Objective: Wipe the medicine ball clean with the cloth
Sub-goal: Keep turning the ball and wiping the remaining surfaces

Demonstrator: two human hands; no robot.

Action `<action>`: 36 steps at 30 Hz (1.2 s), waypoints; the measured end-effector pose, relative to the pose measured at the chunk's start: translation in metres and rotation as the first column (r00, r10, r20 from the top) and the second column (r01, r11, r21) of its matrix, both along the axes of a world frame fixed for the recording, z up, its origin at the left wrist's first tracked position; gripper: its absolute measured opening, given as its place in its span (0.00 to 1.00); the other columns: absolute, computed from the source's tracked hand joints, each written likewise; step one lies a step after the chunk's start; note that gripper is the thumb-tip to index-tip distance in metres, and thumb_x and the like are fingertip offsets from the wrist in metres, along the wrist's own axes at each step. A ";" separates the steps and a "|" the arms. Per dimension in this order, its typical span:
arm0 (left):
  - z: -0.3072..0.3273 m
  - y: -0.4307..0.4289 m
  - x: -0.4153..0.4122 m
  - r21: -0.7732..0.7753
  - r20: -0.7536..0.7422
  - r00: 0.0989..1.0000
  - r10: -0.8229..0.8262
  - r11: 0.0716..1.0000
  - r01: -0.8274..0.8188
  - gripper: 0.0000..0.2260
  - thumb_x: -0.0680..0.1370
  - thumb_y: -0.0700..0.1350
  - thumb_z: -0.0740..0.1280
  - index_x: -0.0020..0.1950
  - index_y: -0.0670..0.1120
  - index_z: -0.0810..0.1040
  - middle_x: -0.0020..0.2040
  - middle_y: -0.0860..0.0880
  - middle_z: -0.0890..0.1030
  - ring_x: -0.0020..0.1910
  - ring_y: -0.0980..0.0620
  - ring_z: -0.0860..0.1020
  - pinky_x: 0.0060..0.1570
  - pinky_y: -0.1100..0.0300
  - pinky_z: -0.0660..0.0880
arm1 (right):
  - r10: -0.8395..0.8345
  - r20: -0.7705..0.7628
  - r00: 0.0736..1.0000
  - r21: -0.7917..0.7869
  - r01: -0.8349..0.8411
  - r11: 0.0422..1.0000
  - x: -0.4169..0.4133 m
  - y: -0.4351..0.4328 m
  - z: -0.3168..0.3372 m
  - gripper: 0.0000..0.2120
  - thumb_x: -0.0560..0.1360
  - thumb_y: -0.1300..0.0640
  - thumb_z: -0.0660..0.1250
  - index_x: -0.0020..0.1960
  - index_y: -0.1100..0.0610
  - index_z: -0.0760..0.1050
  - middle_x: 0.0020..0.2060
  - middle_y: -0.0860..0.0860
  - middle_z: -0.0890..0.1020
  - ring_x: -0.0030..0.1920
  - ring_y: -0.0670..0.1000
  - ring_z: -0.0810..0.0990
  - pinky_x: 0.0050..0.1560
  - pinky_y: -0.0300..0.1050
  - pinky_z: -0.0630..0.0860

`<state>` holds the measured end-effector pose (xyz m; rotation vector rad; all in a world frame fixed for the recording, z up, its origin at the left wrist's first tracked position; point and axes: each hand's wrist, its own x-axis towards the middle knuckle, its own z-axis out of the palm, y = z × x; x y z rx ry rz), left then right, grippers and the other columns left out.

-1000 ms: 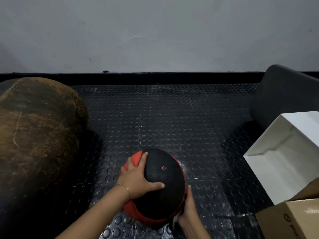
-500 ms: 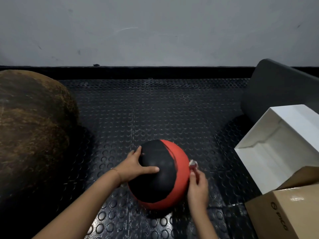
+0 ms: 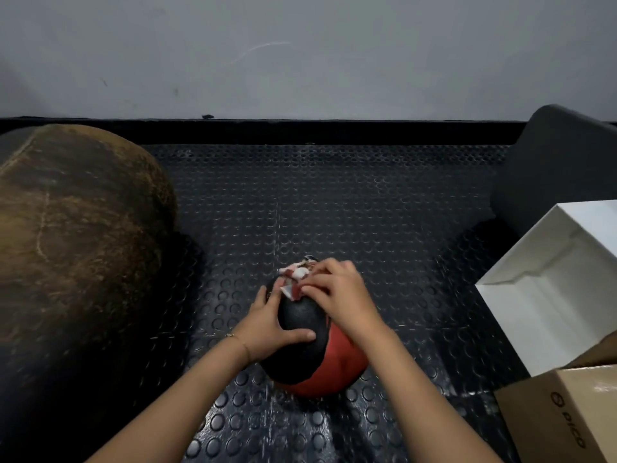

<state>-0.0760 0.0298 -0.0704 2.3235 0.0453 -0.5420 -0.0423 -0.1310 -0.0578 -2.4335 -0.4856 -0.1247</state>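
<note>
The round medicine ball, with grainy black and red panels, sits on the coin-studded rubber mat. The left hand lies splayed against its black side. The right hand pinches a crumpled red-and-white cloth, seemingly fabric, in curled fingers at the ball's top.

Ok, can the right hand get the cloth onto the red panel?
Probably yes: the right hand holds the cloth on the medicine ball, and the red panel lies bare beneath its wrist.
</note>
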 end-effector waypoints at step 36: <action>-0.019 0.035 -0.018 -0.152 0.038 0.999 0.016 0.988 -0.010 0.70 0.45 0.80 0.65 0.77 0.50 0.42 0.78 0.50 0.44 0.77 0.57 0.43 0.73 0.62 0.45 | -0.433 -0.452 0.780 0.362 0.604 0.710 -0.058 -0.069 -0.074 0.05 0.72 0.67 0.68 0.44 0.61 0.81 0.42 0.56 0.80 0.49 0.58 0.79 0.51 0.34 0.73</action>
